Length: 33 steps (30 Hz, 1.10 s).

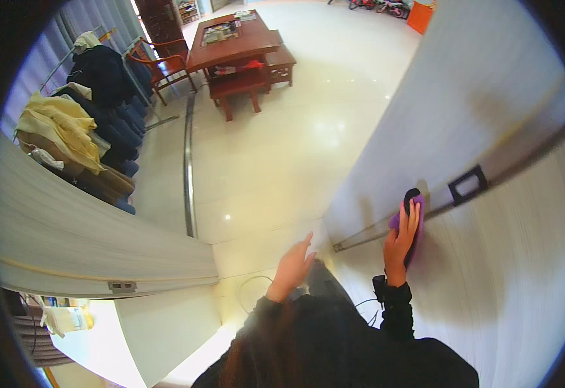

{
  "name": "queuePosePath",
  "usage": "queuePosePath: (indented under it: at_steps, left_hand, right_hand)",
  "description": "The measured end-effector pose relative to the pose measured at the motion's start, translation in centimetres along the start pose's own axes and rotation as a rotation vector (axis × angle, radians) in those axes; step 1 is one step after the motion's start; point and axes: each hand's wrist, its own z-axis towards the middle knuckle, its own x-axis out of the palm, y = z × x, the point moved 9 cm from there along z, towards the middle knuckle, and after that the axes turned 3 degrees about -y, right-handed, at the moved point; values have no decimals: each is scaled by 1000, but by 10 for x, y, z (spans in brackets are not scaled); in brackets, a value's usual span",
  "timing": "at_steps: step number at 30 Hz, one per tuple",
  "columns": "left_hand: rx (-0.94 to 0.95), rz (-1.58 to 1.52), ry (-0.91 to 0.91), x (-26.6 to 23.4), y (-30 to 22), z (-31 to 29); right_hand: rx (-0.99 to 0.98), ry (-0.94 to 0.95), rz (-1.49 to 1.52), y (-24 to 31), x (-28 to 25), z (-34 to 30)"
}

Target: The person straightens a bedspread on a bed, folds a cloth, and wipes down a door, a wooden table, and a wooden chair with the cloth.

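Hands, two: right hand [404,238] is pressed flat, fingers together, on one purple cloth [415,216] against a pale door panel [489,116] beside one dark recessed handle [468,184]; left hand [293,265] is held open, fingers apart, empty. One wooden table [231,42] is seen beyond.

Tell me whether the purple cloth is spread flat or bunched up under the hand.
Bunched. The purple cloth shows only as a small wad around the right hand, pressed against the white panel beside the metal strip.
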Motion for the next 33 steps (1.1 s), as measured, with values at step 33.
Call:
queuePosePath:
  at_steps: [33]
  left_hand:
    - [25,57,-343,-178,142,512]
  right_hand:
    - [92,398,325,51,426,316]
